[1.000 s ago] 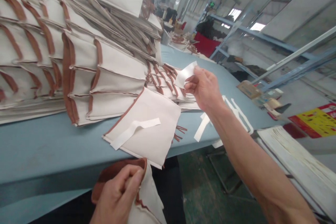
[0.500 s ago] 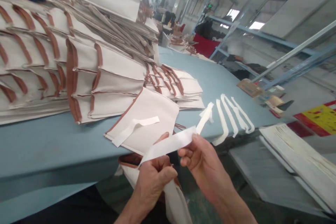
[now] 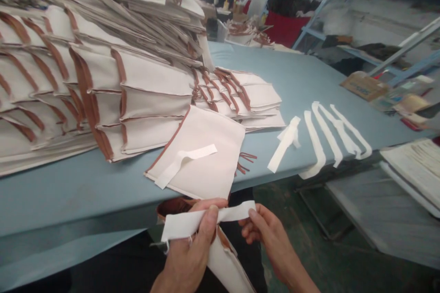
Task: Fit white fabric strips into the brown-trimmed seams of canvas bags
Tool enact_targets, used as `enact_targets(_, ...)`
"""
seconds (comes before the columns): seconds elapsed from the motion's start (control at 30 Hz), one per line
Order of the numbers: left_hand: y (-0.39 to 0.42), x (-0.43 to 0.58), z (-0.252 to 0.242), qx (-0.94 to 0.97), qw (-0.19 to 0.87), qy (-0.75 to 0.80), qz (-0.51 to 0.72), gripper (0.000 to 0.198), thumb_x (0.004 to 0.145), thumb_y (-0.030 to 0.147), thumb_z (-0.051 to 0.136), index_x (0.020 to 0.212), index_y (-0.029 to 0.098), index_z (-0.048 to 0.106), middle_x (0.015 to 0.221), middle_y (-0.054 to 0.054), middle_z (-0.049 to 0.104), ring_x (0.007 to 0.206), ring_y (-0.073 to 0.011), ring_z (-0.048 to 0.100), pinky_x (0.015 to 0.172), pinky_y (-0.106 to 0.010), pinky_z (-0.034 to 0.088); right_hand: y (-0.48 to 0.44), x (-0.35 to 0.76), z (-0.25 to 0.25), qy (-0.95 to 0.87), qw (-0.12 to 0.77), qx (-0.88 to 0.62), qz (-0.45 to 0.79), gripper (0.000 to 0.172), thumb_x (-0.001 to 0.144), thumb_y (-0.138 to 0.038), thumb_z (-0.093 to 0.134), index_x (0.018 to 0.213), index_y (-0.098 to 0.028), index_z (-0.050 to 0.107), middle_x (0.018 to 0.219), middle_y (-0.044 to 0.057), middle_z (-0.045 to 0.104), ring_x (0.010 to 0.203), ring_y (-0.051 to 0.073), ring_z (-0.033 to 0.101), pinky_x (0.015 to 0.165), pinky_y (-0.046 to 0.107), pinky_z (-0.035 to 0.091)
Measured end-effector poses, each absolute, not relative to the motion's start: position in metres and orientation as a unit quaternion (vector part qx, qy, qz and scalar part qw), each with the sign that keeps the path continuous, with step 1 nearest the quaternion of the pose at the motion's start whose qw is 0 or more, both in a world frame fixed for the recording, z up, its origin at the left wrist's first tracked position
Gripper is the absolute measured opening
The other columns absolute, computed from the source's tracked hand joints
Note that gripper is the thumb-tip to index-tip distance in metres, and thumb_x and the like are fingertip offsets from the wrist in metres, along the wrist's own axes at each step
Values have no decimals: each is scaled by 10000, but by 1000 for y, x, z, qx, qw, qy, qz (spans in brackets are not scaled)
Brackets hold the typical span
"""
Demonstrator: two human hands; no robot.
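A white fabric strip (image 3: 182,225) stretches between my two hands in front of the table edge. My left hand (image 3: 192,252) pinches it near the middle, thumb on top. My right hand (image 3: 266,229) grips its right end between thumb and fingers. Beneath my left hand hangs a cream cloth piece with brown trim (image 3: 227,261), partly hidden by that hand. Just beyond, a flat cream panel with a brown edge (image 3: 209,135) lies on the table, and another white strip (image 3: 185,158) rests slightly curled on it.
Stacked cream bag pieces with brown binding (image 3: 151,96) fill the left of the blue-covered table (image 3: 113,192). Several white strips (image 3: 314,139) lie to the right, some over the edge. A cardboard box (image 3: 364,86) sits at the far right edge, beside a lower grey table (image 3: 374,210).
My left thumb has come down onto the strip's middle, and the strip now lies more level. Both hands are lower in view, and the view has shifted.
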State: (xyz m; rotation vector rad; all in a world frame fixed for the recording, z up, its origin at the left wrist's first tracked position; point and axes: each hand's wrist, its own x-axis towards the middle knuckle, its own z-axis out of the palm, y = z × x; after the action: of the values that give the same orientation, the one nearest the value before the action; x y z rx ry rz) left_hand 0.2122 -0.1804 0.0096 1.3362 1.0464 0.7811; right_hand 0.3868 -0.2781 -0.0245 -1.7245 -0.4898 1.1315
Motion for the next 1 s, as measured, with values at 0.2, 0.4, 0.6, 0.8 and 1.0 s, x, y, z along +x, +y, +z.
enact_targets(0.2,-176,202,1,674,561,410,253,315,1010,470,636,1119,278,861,1093,-87,838,1077,-283,748,1099,-402,537,-273,410,23,-398,363,-813,222,328,982,-513,594,1033,-228,747,1007,88,796,933,269,737,845,379,543)
enact_targets(0.4,-177,193,-11,712,561,359,223,304,963,452,680,1101,253,863,1049,-123,856,1001,-314,781,887,-376,648,-233,374,70,-572,437,-625,303,122,894,-227,725,1014,-205,724,1031,43,777,975,190,714,884,289,526)
enact_targets(0.6,-187,180,-22,703,557,381,226,252,929,421,693,975,245,867,1057,-127,856,975,-314,784,768,-332,650,-210,344,56,-583,471,-559,355,119,863,-73,713,883,-189,725,952,36,793,933,167,733,898,265,514)
enact_targets(0.8,-184,183,-14,655,590,404,245,370,992,483,627,965,171,824,827,-90,792,763,-245,731,604,-275,574,-216,338,49,-513,537,-546,389,115,996,-210,639,894,-196,690,961,67,786,918,182,731,861,290,544)
enact_targets(1.0,-192,178,4,473,650,508,309,563,959,776,532,939,224,641,578,77,465,480,-120,373,470,-212,351,-232,347,38,-303,591,-566,488,468,975,-656,659,856,-216,556,568,-67,556,459,82,440,461,194,363)
